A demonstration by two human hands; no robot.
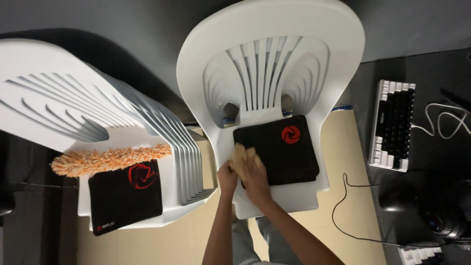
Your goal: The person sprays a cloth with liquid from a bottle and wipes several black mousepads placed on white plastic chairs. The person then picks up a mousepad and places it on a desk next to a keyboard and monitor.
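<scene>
we look down on a white plastic chair [274, 64] whose seat carries a stack of black mouse pads [284, 149] with a red round mark near the far edge. our right hand [255, 177] lies flat on the near left corner of the stack, fingers spread over a tan cloth [240, 156] and pressing it down against the pad rather than closing around it; the flat palm seems to keep the cloth in full contact with the surface. our left hand [226, 177] rests just beside it at the pad's left edge, fingers curled, apparently steadying the stack so it does not slide on the smooth seat, though we cannot tell whether it actually pinches the edge. to the left a stack of white chairs [147, 142] holds another black mouse pad [125, 196] with a red emblem, and an orange fluffy duster [108, 159] lies across its far edge, parked within reach. to the right, on a dark counter [422, 162], sit a black and white keyboard [392, 125], a white cable [449, 120] and a black mouse [397, 198], well apart from the hands.
</scene>
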